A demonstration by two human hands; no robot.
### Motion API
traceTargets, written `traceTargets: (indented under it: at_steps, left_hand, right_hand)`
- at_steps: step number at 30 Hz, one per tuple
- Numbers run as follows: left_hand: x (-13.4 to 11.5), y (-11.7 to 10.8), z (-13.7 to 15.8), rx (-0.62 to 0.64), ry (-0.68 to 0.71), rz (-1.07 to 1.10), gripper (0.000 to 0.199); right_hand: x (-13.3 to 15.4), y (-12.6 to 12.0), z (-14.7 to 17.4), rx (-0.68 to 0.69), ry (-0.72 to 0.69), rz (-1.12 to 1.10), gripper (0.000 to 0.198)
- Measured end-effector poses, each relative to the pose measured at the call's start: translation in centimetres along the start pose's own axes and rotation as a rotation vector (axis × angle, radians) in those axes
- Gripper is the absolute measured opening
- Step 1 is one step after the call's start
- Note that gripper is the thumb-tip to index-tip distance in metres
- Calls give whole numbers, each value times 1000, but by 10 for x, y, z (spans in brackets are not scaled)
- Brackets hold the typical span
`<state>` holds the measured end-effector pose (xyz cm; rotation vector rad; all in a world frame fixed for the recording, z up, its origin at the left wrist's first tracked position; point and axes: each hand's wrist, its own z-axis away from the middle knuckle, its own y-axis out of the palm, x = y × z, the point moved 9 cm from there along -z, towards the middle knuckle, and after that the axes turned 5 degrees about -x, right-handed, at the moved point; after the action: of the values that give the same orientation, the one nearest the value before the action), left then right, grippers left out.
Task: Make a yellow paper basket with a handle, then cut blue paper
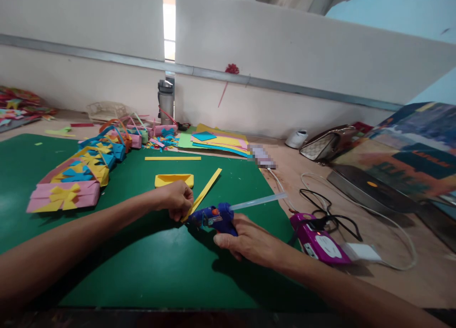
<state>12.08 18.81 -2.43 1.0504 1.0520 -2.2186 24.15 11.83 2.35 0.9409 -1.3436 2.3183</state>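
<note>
in the head view, the left hand [178, 201] pinches a yellow strip [205, 190]. at four o'clock from it, the right hand [245, 238] grips a blue glue gun [215, 218], tip by the strip. a yellow box [171, 179] sits at the left hand's twelve o'clock.

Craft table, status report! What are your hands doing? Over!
Left hand: pinching a long, thin yellow strip. Right hand: gripping a blue plastic glue gun, tip beside strip. Open yellow rectangular box: just beyond left hand.
</note>
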Motion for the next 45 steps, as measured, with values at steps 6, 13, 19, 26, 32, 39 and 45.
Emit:
traceTargets:
  at_steps: [6,13,19,26,32,39,45]
  left_hand:
    - [-2,0,1,-4,11,-2,5]
    - [0,2,0,26,2,24,4]
    - [1,0,0,5,-13,29,4]
    - [-1,1,0,-14,-3,4,6]
    - [-4,1,1,-23,10,-26,7]
    - [-2,2,-1,-11,39,-25,6]
    - [-4,1,1,-14,46,-24,6]
  right_hand:
    - [5,-5,2,-21,-18,-3,36]
    - [-7,-11,-3,-60,77,10,27]
    - [-13,-16,-8,-93,73,17,28]
    - [-10,-27,-10,-156,45,54,27]
    - [-16,-34,-19,-192,16,64,30]
    - [-12,-41,-24,-197,-25,62,34]
    - [-11,-43,-26,-207,-32,41,36]
